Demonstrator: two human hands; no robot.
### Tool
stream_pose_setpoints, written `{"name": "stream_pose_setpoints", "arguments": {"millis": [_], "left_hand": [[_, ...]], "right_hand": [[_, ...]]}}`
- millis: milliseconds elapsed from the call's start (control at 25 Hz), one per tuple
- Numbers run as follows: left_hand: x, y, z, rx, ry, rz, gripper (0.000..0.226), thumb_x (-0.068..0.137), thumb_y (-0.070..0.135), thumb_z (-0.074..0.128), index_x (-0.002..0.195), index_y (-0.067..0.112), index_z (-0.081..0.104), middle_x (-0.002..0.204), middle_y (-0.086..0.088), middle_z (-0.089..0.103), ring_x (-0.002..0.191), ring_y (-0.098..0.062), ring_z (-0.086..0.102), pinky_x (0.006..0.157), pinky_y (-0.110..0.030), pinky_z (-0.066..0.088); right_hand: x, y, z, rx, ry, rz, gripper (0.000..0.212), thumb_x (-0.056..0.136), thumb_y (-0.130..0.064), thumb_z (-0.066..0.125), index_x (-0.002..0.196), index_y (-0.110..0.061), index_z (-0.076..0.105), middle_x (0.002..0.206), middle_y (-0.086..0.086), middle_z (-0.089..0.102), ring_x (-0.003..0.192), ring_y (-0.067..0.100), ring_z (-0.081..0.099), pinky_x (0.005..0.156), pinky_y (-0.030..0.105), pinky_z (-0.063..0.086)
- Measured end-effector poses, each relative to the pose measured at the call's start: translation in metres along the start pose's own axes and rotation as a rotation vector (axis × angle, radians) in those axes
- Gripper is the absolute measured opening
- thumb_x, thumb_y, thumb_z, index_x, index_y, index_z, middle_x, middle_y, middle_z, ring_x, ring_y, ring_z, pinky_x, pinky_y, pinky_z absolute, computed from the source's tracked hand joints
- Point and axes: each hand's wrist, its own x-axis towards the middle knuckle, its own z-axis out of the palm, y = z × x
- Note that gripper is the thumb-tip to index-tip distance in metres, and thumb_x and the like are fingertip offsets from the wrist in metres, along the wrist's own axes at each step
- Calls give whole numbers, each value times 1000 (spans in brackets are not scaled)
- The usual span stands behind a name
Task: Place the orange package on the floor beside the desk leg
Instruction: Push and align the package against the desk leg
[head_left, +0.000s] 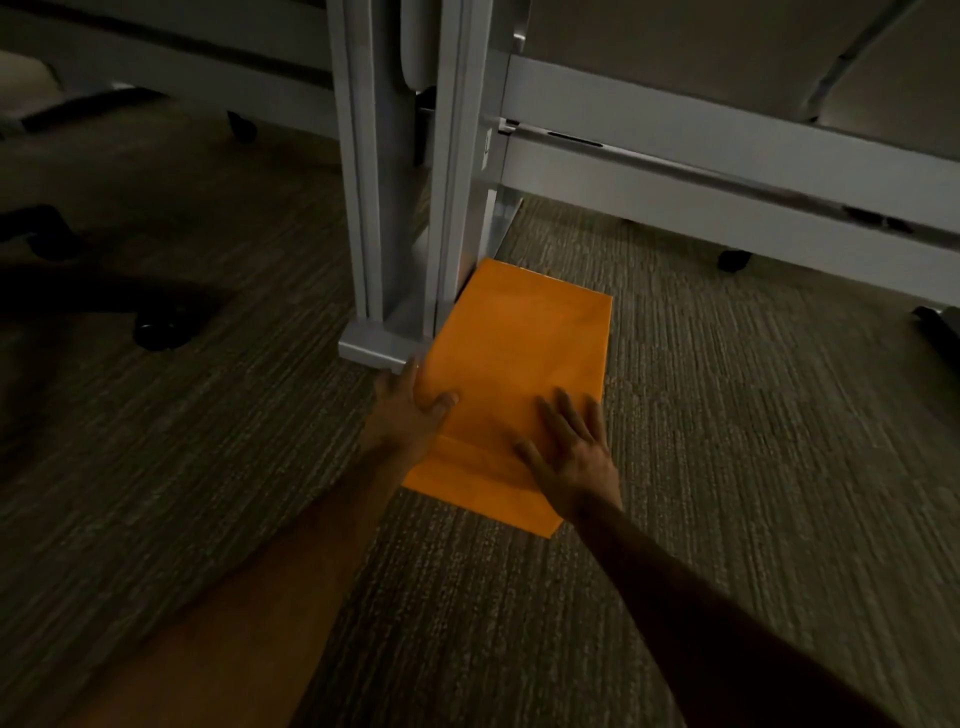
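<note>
The orange package (514, 384) lies flat on the carpet (727, 415). Its left edge sits right beside the foot of the grey desk leg (384, 208). The left hand (410, 415) is at the package's left edge, thumb on top and fingers at the side, so it seems to hold the edge lightly. The right hand (571, 457) rests flat on top with its fingers spread wide, gripping nothing. A black chair base (156, 322) with a wheel stands off to the left.

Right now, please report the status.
Left hand on orange package edge; right hand flat on top. Package on carpet beside desk leg. Nothing blocking.
</note>
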Motion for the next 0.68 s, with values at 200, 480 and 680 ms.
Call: {"name": "stream_pose_setpoints", "arguments": {"millis": [200, 480, 680], "left_hand": [[-28, -15, 2, 416, 37, 565, 70, 97, 65, 8, 155, 28, 21, 166, 0, 12, 151, -16, -8, 118, -49, -8], [-24, -25, -4, 564, -101, 621, 94, 87, 81, 24, 155, 24, -9, 165, -3, -12, 150, -18, -16, 118, -40, -10], [-20, -24, -1, 548, -74, 635, 94, 88, 77, 29, 159, 22, 2, 167, -4, -3, 151, -20, -6, 116, -39, -6]], "right_hand": [[2, 8, -14, -183, -169, -159, 123, 61, -102, 33, 160, -35, -1, 170, 1, -9, 154, 33, -17, 124, 60, 3], [-7, -3, -15, -208, -207, -164, 112, 74, -82, 53, 157, -40, -9, 169, 8, -15, 153, 37, -18, 120, 66, 16], [-10, -4, -5, -288, -205, -167, 106, 84, -76, 49, 157, -35, -16, 168, 11, -19, 152, 40, -19, 114, 68, 27]]}}
